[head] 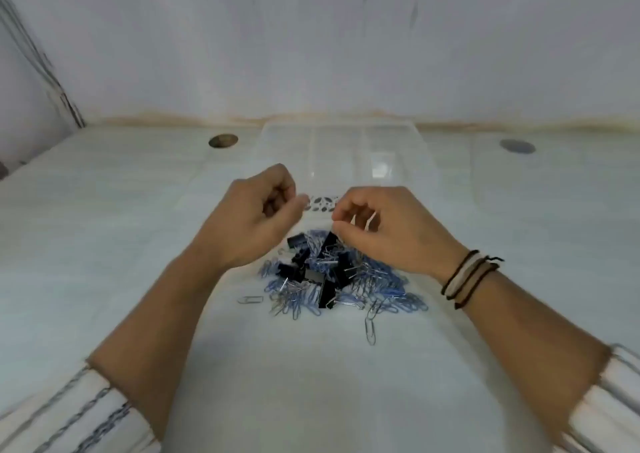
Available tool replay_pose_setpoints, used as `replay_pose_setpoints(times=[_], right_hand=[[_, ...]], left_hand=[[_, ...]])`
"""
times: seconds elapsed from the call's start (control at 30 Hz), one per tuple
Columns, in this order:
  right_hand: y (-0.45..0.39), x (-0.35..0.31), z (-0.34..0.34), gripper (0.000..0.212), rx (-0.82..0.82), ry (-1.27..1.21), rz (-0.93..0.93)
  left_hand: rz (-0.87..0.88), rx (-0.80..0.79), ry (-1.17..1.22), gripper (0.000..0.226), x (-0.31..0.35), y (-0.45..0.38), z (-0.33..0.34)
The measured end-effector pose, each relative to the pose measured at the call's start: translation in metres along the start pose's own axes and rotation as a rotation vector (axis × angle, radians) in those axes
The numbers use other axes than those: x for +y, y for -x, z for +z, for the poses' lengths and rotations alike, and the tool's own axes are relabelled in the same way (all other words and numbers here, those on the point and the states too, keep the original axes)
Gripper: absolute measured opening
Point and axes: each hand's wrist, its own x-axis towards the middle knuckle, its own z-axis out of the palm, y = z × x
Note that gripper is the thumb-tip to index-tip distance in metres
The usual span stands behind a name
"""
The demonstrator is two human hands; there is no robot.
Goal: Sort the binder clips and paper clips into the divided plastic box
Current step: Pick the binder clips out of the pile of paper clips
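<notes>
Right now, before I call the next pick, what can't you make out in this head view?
- Box: clear plastic, blurred; its near edge sits behind the hands, and the dividers and contents are unreadable.
- Left hand: fingers curled, so anything held is hidden.
- Right hand: fingertips over the pile; motion blur hides which clip, if any, it pinches.
- Pile: clips tangled and too small to count.

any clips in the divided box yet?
No: the clear divided box shows only bare compartments, while the binder clips and paper clips lie piled on the table in front of it.
</notes>
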Motion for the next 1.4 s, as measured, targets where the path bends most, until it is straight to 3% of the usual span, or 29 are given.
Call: replay_pose_setpoints(times=[0.1, 0.23, 0.33, 0.47, 0.77, 0.83, 0.9, 0.97, 1.03, 1.13, 1.2, 1.3, 1.4], right_hand=[[-0.005, 0.006, 0.006, 0.033, -0.011, 0.273, -0.086], [-0.004, 0.008, 0.016, 0.047, -0.104, 0.414, -0.135], [-0.006, 0.011, 0.014, 0.043, -0.117, 0.391, -0.135], [-0.004, 0.013, 0.013, 0.022, -0.147, 0.351, -0.126], [0.001, 0.010, -0.029, 0.005, 0.095, -0.163, 0.053], [0.002, 0.015, -0.039, 0.003, 0.177, -0.109, 0.097], [0.005, 0.024, -0.050, 0.003, 0.214, 0.169, 0.158], [0.011, 0.030, -0.061, 0.011, 0.153, 0.524, 0.249], [0.016, 0.030, -0.066, 0.013, 0.099, 0.637, 0.301], [0.016, 0.024, -0.063, 0.015, 0.129, 0.546, 0.129], [0.015, 0.017, -0.053, 0.014, 0.025, 0.408, -0.002], [0.013, 0.012, -0.032, 0.017, -0.178, 0.290, -0.070], [0.011, 0.014, -0.018, 0.027, -0.251, 0.337, -0.109]], left_hand=[[0.103, -0.178, -0.278, 0.004, -0.007, -0.003, 0.002], [0.081, -0.345, -0.373, 0.026, -0.016, 0.004, 0.005], [0.054, -0.344, -0.386, 0.033, -0.018, 0.002, 0.006], [-0.005, -0.324, -0.403, 0.045, -0.019, 0.006, 0.004], [-0.055, -0.270, -0.418, 0.018, -0.021, 0.007, 0.000], [-0.054, -0.265, -0.418, 0.016, -0.020, 0.008, -0.001], [-0.059, -0.259, -0.403, 0.011, -0.018, 0.008, -0.003], [-0.065, -0.242, -0.378, 0.012, -0.017, 0.009, -0.007], [-0.074, -0.196, -0.362, 0.012, -0.014, 0.010, -0.014], [-0.143, -0.056, -0.360, 0.009, -0.012, 0.011, -0.025], [-0.208, 0.008, -0.412, 0.007, -0.014, 0.011, -0.030], [-0.296, -0.039, -0.533, 0.012, -0.018, 0.014, -0.031], [-0.244, -0.053, -0.615, 0.014, -0.023, 0.014, -0.025]])
